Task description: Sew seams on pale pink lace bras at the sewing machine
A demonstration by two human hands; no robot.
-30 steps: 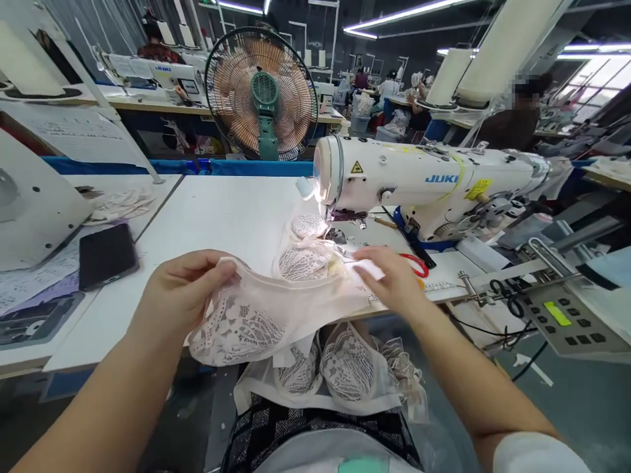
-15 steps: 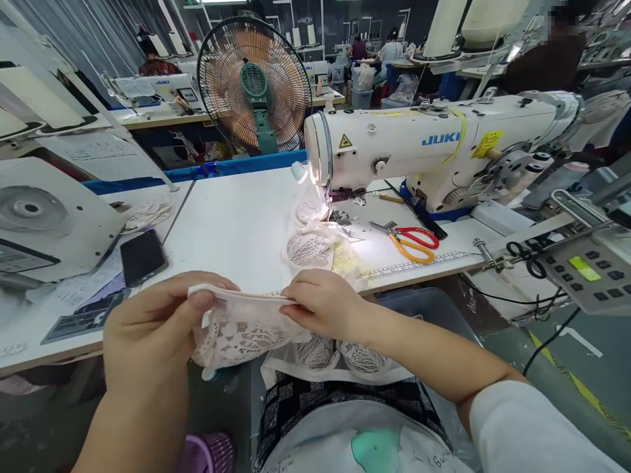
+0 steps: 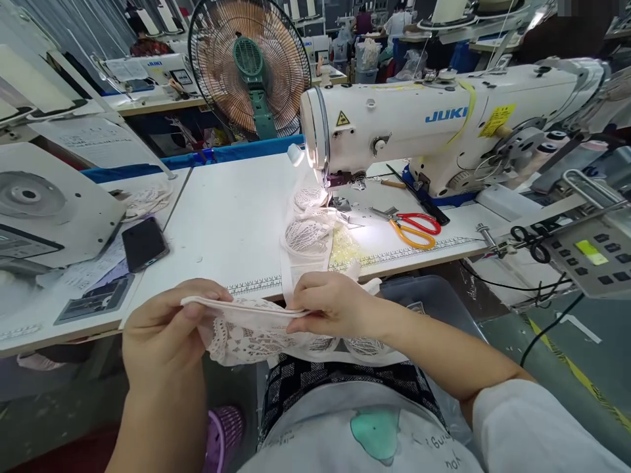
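A pale pink lace bra (image 3: 254, 335) is stretched between my two hands, above my lap and near the table's front edge. My left hand (image 3: 170, 325) pinches one end of its banded edge between thumb and fingers. Further along the same edge, my right hand (image 3: 332, 303) grips it, fingers closed. Lace cups of the garment hang over my lap below the right hand. Another stretch of lace cups (image 3: 308, 235) lies on the table, running up under the needle of the white sewing machine (image 3: 384, 125). Whether the two stretches are joined is hidden behind my right hand.
Scissors (image 3: 411, 226) with red and orange handles lie right of the needle. A black phone (image 3: 144, 244) rests at the left. Behind the table stands a large fan (image 3: 251, 66). A control panel (image 3: 591, 253) juts in at the right; a purple basket (image 3: 224, 433) is on the floor.
The view has tilted and shifted slightly. My left hand has come a little inward, and the lace hangs less low beneath the held edge. Both hands keep their grip.
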